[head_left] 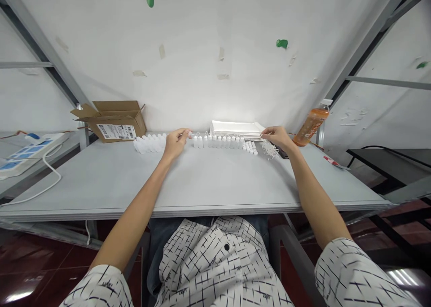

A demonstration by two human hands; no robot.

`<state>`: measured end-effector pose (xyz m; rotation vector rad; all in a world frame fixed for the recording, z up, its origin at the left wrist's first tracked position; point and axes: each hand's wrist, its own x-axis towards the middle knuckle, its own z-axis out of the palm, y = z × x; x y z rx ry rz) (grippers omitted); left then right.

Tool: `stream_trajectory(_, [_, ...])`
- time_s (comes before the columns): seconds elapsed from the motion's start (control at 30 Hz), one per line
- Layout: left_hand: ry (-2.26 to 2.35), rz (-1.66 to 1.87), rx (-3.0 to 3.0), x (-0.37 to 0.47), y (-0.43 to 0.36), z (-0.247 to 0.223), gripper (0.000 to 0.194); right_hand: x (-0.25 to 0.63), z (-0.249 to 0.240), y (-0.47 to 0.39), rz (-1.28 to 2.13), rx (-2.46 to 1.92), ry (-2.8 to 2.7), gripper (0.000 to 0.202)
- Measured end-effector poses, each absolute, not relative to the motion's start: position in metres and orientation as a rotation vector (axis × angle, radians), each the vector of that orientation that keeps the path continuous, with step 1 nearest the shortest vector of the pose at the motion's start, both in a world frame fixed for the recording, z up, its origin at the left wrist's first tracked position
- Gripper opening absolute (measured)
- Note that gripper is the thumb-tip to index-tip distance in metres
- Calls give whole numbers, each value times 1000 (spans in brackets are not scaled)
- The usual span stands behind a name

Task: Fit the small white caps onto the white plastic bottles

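My left hand (177, 143) is closed in a pinch on a small whitish, translucent piece (190, 135) at the left end of a row of small white bottles (218, 142). Some of those bottles have thin loops on top. Left of this hand lies a line of overlapping translucent white pieces (148, 143). My right hand (276, 136) is pinched shut by the right end of a stack of white sheets (235, 128); what its fingertips hold is too small to make out. Below it are a tangle of white string loops (270, 151) and a cluster of small white caps (250, 147).
An open cardboard box (117, 123) stands at the back left. An orange drink bottle (311, 125) leans at the back right, near a dark object (283, 154) partly under my right wrist. A red-and-white packet (333, 162) lies right; a power strip (30, 152) is far left.
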<state>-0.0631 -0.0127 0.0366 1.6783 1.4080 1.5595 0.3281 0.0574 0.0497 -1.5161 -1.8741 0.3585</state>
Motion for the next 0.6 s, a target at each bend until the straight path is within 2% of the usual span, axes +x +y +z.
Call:
stream_trajectory(0.27, [1031,1035,1497,2,-41,26,28,249,70,3,757,-1046,-1961,19])
stream_trajectory(0.6, [1000,932,1395,9,-42,12,23,210,36,-6,546,-955,-2271,13])
